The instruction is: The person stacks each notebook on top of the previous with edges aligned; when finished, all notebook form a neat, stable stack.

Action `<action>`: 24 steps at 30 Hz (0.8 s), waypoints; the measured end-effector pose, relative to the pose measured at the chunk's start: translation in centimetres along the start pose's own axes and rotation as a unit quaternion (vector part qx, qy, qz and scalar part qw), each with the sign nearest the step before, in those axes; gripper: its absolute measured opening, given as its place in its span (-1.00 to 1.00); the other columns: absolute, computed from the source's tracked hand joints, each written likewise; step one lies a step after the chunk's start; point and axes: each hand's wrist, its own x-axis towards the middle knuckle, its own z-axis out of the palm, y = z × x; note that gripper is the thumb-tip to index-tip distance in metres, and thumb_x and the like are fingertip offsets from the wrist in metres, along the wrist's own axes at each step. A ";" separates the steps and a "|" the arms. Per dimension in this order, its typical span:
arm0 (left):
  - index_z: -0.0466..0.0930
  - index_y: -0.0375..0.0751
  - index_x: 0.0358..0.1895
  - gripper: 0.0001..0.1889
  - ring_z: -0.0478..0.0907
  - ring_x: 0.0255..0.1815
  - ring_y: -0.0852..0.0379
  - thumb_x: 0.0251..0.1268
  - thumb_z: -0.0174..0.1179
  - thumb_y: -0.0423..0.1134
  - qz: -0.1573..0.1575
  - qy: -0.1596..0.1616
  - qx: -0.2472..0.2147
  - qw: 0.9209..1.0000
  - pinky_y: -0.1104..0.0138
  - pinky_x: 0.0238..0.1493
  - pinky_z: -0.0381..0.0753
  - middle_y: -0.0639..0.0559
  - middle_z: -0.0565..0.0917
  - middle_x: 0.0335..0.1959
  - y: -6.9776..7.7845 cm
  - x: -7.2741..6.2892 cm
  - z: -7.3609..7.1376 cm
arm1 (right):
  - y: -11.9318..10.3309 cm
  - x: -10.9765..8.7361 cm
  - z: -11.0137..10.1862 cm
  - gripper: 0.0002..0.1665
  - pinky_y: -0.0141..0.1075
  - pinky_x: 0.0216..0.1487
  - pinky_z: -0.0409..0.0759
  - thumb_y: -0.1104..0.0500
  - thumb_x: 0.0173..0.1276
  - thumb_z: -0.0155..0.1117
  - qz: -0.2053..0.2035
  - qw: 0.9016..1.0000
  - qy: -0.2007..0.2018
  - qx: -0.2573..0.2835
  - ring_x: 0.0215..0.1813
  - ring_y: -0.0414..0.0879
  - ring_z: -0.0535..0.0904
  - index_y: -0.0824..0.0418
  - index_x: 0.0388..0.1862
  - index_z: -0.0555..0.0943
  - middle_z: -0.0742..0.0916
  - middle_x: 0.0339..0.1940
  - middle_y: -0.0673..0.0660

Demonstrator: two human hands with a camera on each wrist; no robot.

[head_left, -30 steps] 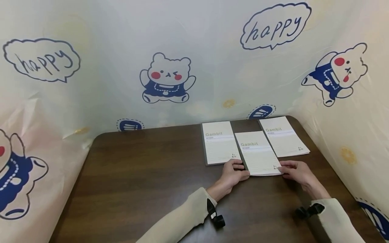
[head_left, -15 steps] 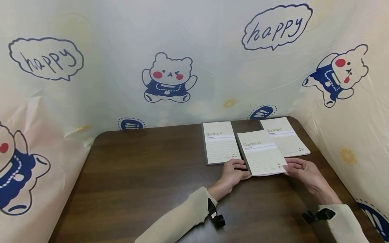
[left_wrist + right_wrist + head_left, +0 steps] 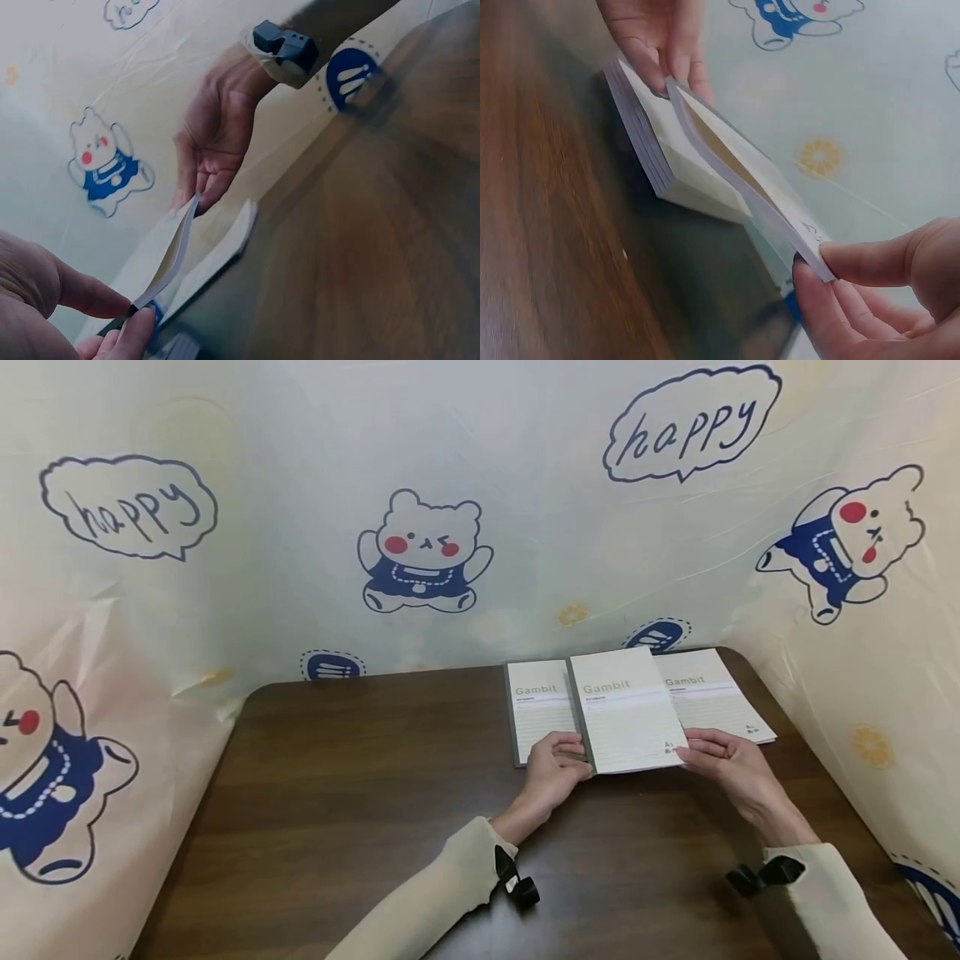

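A white "Gambit" notebook (image 3: 630, 718) with a dark spine is held up between both hands, above the table and in front of two other spots with notebooks. My left hand (image 3: 551, 774) pinches its near left corner at the spine. At the near right corner, my right hand (image 3: 738, 772) grips it between thumb and fingers, as the right wrist view shows closely. To the left lies a stack of like notebooks (image 3: 641, 139), partly covered in the head view. Another notebook (image 3: 716, 697) lies at the right, its left side hidden behind the held one.
The brown wooden table (image 3: 390, 793) reaches back to a printed curtain (image 3: 285, 527) with bears and "happy" bubbles. Both notebook spots sit near the table's far right corner. A small black camera (image 3: 517, 881) is strapped to each wrist.
The held notebook first slid slightly right, then rose and moved back and left, covering part of the left notebooks. Both hands moved with it.
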 end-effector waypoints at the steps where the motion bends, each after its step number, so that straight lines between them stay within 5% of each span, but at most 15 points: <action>1: 0.61 -0.37 0.18 -0.52 0.76 -0.25 0.15 0.12 0.34 -0.59 0.001 0.008 0.002 1.000 0.33 -0.19 0.78 -0.21 0.73 -0.02 0.1 0.1 -0.4 | -0.1 0.3 0.4 -0.52 -0.49 -0.13 0.74 0.29 0.40 0.44 -0.003 1.000 0.000 -0.004 -0.25 -0.36 0.75 0.34 0.25 0.55 0.82 -0.30 -0.23; 7: 0.65 -0.41 0.17 -0.50 0.79 -0.16 -0.03 0.05 0.32 -0.61 0.010 0.044 0.014 0.999 0.31 -0.16 0.78 -0.30 0.75 0.00 0.3 0.8 -2.9 | 0.0 2.4 3.3 -0.24 -0.47 -0.07 0.74 0.26 0.43 0.42 -0.015 0.999 -0.010 -0.036 -0.21 -0.36 0.75 0.54 0.47 0.34 0.80 -0.28 -0.26; 13: 0.68 -0.37 0.18 -0.48 0.75 -0.15 0.02 0.04 0.31 -0.56 0.003 0.064 0.069 0.996 0.38 -0.21 0.71 -0.27 0.77 0.01 -0.3 1.1 -5.8 | 0.4 3.7 6.3 -0.29 -0.47 -0.07 0.74 0.29 0.44 0.40 -0.014 0.999 -0.021 -0.044 -0.21 -0.36 0.74 0.53 0.45 0.37 0.82 -0.21 -0.14; 24: 0.68 -0.40 0.19 -0.48 0.74 -0.21 0.06 0.04 0.32 -0.53 0.010 0.087 0.101 0.991 0.46 -0.28 0.60 -0.32 0.77 0.03 -0.7 1.1 -9.4 | 0.8 5.2 10.3 -0.39 -0.48 -0.14 0.74 0.31 0.40 0.43 -0.027 0.998 -0.011 -0.060 -0.24 -0.36 0.72 0.50 0.36 0.51 0.85 -0.08 0.20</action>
